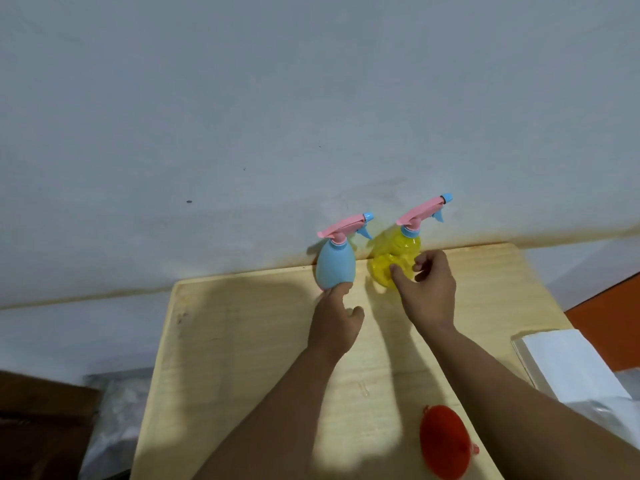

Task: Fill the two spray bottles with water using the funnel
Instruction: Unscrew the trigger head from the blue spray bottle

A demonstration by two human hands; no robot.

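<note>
Spray bottles: two, one blue (335, 268), one yellow (394, 263). Red funnel (445, 441): one. Hands: two, left (336, 323), right (429, 289). Bench (242, 341): one.

Bare forearms (502, 386), seemingly no sleeves.
</note>
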